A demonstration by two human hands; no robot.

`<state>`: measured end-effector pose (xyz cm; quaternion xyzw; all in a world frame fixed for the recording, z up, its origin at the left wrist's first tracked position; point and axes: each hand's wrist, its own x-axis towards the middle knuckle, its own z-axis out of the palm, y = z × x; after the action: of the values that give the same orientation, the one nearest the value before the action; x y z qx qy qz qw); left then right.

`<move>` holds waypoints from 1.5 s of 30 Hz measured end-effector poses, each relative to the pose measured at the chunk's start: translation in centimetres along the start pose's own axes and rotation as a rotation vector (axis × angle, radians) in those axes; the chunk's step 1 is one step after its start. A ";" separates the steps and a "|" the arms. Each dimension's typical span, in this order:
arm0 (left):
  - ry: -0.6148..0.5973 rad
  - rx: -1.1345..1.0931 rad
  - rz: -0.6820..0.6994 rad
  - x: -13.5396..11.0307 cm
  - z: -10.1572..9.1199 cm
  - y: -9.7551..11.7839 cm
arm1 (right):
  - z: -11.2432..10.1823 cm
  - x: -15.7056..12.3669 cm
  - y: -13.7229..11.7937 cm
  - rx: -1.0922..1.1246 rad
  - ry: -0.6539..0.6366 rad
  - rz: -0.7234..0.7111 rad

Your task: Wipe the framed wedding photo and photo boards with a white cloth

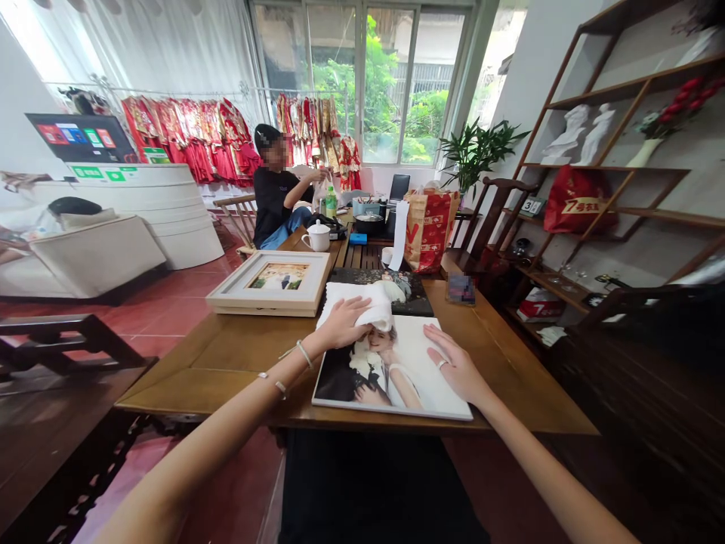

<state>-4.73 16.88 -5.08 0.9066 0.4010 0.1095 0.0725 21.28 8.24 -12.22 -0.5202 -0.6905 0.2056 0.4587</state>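
Observation:
A photo panel (390, 370) showing a couple lies flat at the table's front edge. My left hand (347, 321) holds a folded white towel (371, 298) against its upper left part, fingers laid over the cloth. The towel hides that corner. My right hand (456, 363) rests on the panel's right side, fingers stretched out and a ring on one of them. Just behind the panel is a dark floral board (416, 291), partly covered by the towel. To the left sits a pale framed picture (272, 281).
The wooden table (521, 378) also bears a white lidded mug (318, 236), a red and tan paper bag (427, 227) and a small dark box (461, 290). A person in black (277, 189) sits at the far side. Shelves (617, 170) stand right.

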 end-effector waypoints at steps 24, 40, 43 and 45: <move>-0.121 -0.048 0.053 -16.2 -1.4 6.2 | 1.8 -0.4 -0.8 -0.009 0.006 0.009; 0.006 0.130 -0.049 -2.7 0.0 -0.7 | 2.0 -0.1 -0.8 -0.023 -0.015 0.005; -0.009 0.130 -0.055 -3.8 0.4 0.8 | 1.6 0.0 -0.3 -0.027 -0.020 0.012; -0.025 0.121 -0.066 -5.4 0.4 2.6 | 1.2 0.0 -0.2 -0.034 -0.022 0.021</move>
<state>-6.32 11.08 -5.68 0.8970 0.4355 0.0712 0.0263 20.18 8.37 -12.67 -0.5326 -0.6935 0.2044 0.4400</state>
